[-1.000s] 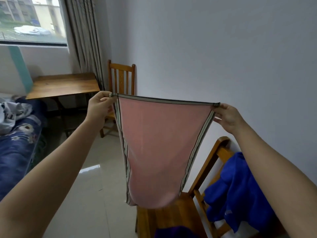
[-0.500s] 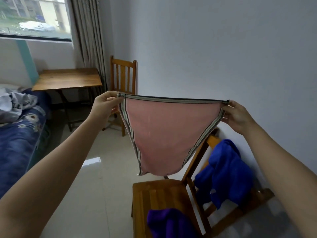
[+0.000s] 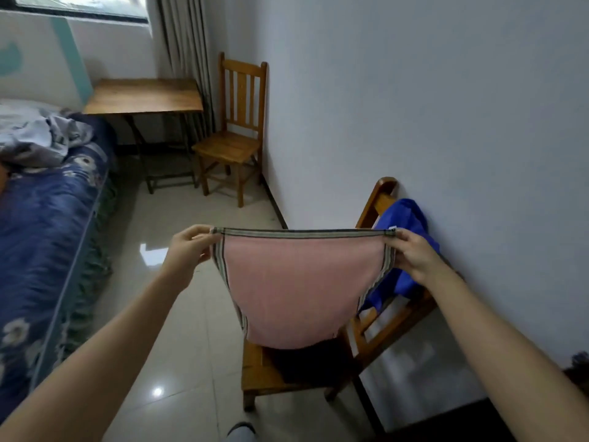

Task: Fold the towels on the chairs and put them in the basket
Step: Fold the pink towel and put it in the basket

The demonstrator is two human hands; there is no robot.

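While aloft, pink towel [image 3: 296, 291] before chair [image 3: 377, 196].

1 view only, head-mounted and wide-angle, so there is no overlap with a 2nd camera. It looks forward and down along both forearms. The left hand [image 3: 188, 250] and right hand [image 3: 411, 253] sit mid-frame at arm's reach, with the pink towel [image 3: 299, 288] between them. The near chair [image 3: 255, 373] is close, below centre. The far chair [image 3: 236, 122] and table [image 3: 143, 94] are upper left, well back. The wall [image 3: 446, 90] fills the right.

Matt pink cloth towel [image 3: 296, 291], varnished wooden chair [image 3: 258, 374], glossy floor tiles [image 3: 191, 362].
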